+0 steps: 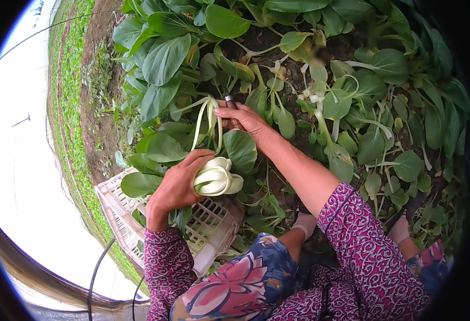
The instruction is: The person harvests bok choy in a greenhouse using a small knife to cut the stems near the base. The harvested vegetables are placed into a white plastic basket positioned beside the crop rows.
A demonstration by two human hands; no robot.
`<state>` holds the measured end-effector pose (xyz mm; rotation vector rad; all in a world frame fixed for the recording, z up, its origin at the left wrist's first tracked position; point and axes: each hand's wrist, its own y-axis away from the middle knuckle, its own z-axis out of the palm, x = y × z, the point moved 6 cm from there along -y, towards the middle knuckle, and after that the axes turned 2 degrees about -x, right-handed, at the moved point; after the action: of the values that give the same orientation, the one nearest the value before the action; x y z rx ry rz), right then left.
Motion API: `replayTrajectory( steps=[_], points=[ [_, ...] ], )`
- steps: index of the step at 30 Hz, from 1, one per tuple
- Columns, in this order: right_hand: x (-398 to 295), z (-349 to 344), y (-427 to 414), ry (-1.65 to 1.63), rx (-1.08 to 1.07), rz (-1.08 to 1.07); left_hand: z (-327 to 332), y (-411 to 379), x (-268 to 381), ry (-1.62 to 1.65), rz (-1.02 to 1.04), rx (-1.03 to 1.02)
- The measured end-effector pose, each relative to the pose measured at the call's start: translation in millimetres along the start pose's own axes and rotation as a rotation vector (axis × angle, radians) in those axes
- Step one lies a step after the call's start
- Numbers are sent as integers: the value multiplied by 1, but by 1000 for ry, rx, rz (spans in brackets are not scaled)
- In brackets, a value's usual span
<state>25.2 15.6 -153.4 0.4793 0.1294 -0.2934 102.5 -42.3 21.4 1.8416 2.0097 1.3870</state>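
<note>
My left hand (176,180) grips a head of bok choy (215,178), its pale base turned toward me and its green leaves spreading out behind. In my right hand (245,118) is a knife (231,105) with a brown wooden handle and a metal collar; its blade is mostly hidden among the plants. Beside the thumb and fingers of that hand are several pale leaf stalks (209,116), which stand apart from the bok choy's base. I cannot tell whether they are still joined to the head.
A white plastic crate (215,236) holding greens stands below my left hand. Standing bok choy plants (166,60) rise ahead. Cut leaves (373,146) litter the soil on the right. Black hoses (98,265) curve at lower left, near a strip of low green crop (72,80).
</note>
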Motion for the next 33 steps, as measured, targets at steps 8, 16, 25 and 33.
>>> replayTrajectory(
  steps=[8,16,25,33],
  points=[
    [-82,31,93,170,-98,-263,4,-7,39,22,108,-9],
    [-158,92,193,776,27,-429,-40,42,52,1319,346,273],
    [-92,232,258,879,-154,-373,-25,99,97,1467,691,538],
    [-14,320,306,1001,-273,-226,17,201,113,1703,872,448]
  ],
)
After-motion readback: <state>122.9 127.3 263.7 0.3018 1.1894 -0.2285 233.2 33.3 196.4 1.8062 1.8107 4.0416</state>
